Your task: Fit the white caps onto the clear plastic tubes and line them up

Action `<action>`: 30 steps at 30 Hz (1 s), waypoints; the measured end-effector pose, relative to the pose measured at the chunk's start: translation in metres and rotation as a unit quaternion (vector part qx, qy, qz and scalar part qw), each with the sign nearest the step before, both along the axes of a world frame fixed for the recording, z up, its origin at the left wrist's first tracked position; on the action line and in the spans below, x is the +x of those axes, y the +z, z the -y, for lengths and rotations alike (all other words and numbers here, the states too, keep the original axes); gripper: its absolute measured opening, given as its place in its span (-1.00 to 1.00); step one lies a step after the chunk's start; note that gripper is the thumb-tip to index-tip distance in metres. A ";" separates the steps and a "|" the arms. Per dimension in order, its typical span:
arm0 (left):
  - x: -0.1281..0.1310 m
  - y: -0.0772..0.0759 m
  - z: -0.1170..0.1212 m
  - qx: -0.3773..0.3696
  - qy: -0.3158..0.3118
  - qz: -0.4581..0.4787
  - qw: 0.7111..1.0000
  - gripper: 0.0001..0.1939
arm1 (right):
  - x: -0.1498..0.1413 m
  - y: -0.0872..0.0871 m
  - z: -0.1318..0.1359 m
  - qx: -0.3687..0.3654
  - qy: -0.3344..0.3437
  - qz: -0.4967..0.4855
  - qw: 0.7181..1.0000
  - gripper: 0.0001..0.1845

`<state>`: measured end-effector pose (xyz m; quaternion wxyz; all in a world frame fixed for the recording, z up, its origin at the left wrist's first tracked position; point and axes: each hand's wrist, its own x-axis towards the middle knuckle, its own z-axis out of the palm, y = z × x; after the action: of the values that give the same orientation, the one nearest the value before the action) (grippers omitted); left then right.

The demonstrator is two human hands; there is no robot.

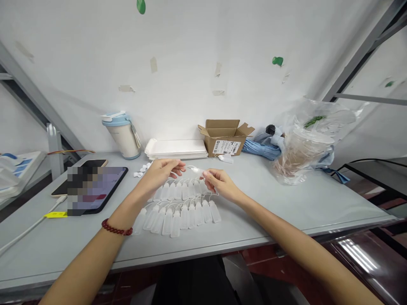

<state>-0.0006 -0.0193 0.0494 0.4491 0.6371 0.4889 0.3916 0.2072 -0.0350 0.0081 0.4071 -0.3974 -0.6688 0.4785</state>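
My right hand (219,182) pinches a small clear plastic tag (194,170) between thumb and fingers, just above the table. Facing it from the left is my left hand (160,173), its thumb and fingertips drawn together close to the tag's far end; what they hold, if anything, is too small to make out. Below both hands lie two rows of translucent tags with thin white cord loops, the front row (174,218) nearer the table edge and the back row (178,190) partly behind my hands. Small white pieces (140,173) lie beside my left hand.
Two phones, a dark one (79,178) and a larger one (111,190), lie left with a charging cable. Behind stand a tumbler (122,137), a white stack (178,148) and an open cardboard box (225,142). Blue cloth (263,146) and a bagged cup (302,152) are right.
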 end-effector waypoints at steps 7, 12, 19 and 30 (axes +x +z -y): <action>0.005 0.011 0.015 0.048 -0.134 -0.109 0.984 -0.66 | -0.003 0.006 0.008 -0.044 0.058 -0.001 0.997 -0.51; 0.009 0.007 0.015 0.057 -0.121 -0.109 0.985 -0.67 | -0.003 0.002 0.007 0.033 0.004 0.033 0.999 -0.60; 0.008 0.003 0.014 -0.011 -0.155 -0.080 0.985 -0.60 | 0.001 0.001 0.006 0.216 -0.079 0.089 0.969 -0.71; 0.014 0.001 0.021 0.175 -0.140 -0.147 0.963 -0.76 | 0.000 0.001 0.002 -0.074 -0.003 -0.091 0.993 -0.52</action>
<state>0.0130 -0.0400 0.0505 0.3041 0.8182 0.3793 0.3068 0.2069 -0.0370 0.0089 0.4373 -0.3832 -0.5907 0.5595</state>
